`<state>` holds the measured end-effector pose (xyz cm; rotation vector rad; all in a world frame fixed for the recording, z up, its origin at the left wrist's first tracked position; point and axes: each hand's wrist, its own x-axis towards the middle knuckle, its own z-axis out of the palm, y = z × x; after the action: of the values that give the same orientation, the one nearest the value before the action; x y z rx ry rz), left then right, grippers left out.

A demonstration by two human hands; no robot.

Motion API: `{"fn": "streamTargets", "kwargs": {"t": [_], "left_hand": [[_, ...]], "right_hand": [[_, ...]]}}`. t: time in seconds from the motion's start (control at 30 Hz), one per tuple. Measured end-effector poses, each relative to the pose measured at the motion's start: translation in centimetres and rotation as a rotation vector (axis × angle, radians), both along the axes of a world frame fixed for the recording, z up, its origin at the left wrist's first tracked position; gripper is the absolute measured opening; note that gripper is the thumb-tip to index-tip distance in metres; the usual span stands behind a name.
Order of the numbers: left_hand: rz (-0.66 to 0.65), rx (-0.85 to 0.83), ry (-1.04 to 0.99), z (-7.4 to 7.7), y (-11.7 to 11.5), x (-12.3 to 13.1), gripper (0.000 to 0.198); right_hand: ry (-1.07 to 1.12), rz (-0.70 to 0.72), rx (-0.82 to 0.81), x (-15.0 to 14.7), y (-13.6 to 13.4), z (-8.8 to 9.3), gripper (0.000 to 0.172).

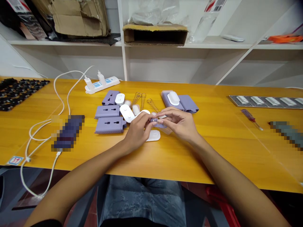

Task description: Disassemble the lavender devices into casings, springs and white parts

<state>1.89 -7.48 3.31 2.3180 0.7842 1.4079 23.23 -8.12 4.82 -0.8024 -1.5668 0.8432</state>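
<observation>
Lilac plastic part (155, 120) sits pinched between the fingertips of your left hand (137, 130) and right hand (179, 123); both hands close on it together. White oval cover (153, 136) lies on the bench (213, 151) just beneath them; coil springs (141, 101) lie beyond.

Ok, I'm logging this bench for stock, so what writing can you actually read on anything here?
No word or number can be read for certain.
Small sticker on the table's front edge: red marks, too small to read.
White power strip: blue labels, too small to read.
Barcode label on the shelf's plastic bag: too blurred to read.
</observation>
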Motion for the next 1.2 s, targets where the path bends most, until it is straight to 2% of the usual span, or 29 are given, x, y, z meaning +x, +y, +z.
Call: {"fn": "streamTargets", "kwargs": {"t": [0.17,0.37,0.57,0.8,1.2], "left_hand": [[0.002,0.009,-0.015,0.1,-0.1,0.2,0.011],[0.004,-0.002,-0.018,0.2,-0.2,0.2,0.007],[0.004,-0.020,-0.008,0.3,-0.3,0.2,0.006],[-0.007,-0.013,-0.004,0.4,-0.4,0.2,0.007],[-0.014,0.034,-0.002,0.3,-0.4,0.3,0.005]], "right_hand": [[-0.071,-0.129,0.048,0.4,0.3,0.2,0.019],[-0.154,-0.325,-0.008,1.6,1.3,-0.6,0.021],[-0.403,-0.504,0.042,3.3,2.6,-1.4,0.014],[-0.695,-0.481,0.061,4.6,3.6,-2.7,0.018],[-0.737,-0.424,0.076,4.7,3.6,-2.9,0.018]]}}
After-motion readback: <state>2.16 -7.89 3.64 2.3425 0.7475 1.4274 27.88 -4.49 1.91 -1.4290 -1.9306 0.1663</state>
